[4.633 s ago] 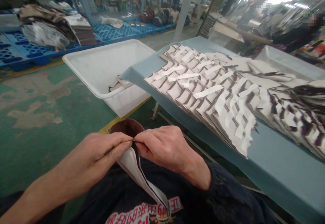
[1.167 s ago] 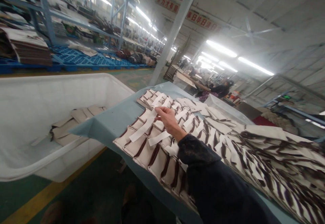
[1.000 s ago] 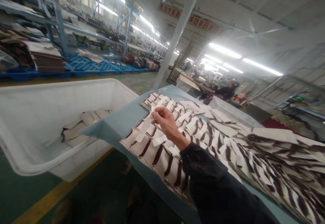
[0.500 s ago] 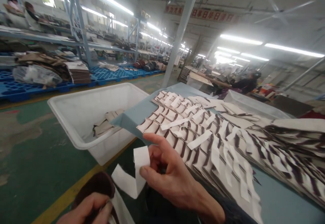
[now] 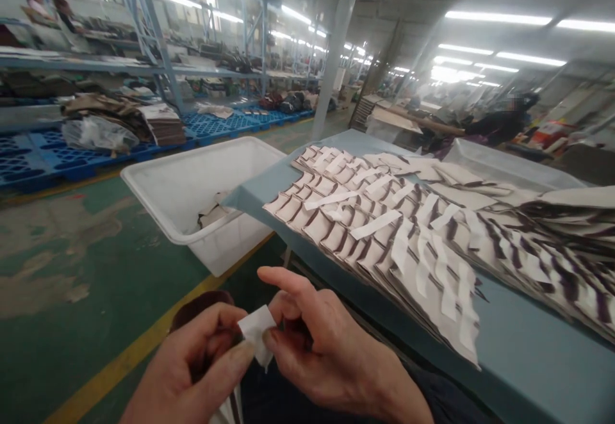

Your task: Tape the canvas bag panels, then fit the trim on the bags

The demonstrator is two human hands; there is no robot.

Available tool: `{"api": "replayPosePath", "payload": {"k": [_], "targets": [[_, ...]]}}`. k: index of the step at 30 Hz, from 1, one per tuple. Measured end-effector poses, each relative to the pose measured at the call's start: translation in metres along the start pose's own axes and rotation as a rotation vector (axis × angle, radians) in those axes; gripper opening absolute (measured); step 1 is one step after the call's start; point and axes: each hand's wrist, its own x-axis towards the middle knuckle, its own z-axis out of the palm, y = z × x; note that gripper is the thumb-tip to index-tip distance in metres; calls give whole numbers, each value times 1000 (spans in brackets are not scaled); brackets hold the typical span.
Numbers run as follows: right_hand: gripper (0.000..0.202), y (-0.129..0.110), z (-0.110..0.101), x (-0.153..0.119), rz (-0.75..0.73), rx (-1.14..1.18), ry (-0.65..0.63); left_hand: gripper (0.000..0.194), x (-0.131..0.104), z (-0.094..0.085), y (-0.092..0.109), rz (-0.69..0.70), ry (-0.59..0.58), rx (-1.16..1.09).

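A short white strip [image 5: 258, 328] is stretched between my hands, low in the middle of the view. My left hand [image 5: 192, 360] pinches its left end between thumb and fingers. At the other end my right hand [image 5: 331, 347] grips the strip with thumb and curled fingers, its index finger pointing out to the left. Behind and below my left hand shows a dark brown and off-white fabric piece [image 5: 204, 303], mostly hidden; whether that hand also holds it I cannot tell. To the right lie overlapping off-white, brown-edged pieces [image 5: 336, 225] with white strips across them.
The pieces lie on a blue-grey table [image 5: 538, 347]. Beyond its left corner stands a white plastic tub [image 5: 168, 187] with some fabric inside. A grey post [image 5: 336, 59] rises behind the table. Blue pallets [image 5: 211, 126] with bundles line the far left. A co-worker [image 5: 504, 120] is at the back right.
My left hand has come up and right from the brown fabric piece and now pinches the white strip. Less of the strip shows. The view has tipped down and shifted left.
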Motion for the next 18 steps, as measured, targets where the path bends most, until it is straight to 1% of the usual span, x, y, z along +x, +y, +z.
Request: {"api": "replayPosePath", "payload": {"k": [2, 4, 6, 9, 11, 12, 14, 18], "targets": [[64, -3, 1, -5, 69, 51, -25, 53, -2, 7, 10, 17, -33, 47], [63, -4, 2, -9, 170, 180, -32, 52, -6, 14, 19, 19, 18, 79], [62, -3, 4, -10, 292, 372, -27, 51, -11, 20, 26, -8, 101, 67], [62, 1, 8, -11, 501, 722, -8, 50, -16, 27, 34, -50, 123, 43], [67, 4, 12, -12, 601, 886, 19, 47, -17, 29, 34, -44, 135, 50], [68, 4, 13, -12, 629, 926, 33, 45, -17, 29, 33, -32, 144, 60], [67, 3, 16, -12, 652, 937, 59, 41, -17, 28, 29, -2, 167, 80], [62, -4, 25, -10, 621, 904, 96, 38, -16, 25, 21, 25, 183, 75]]}}
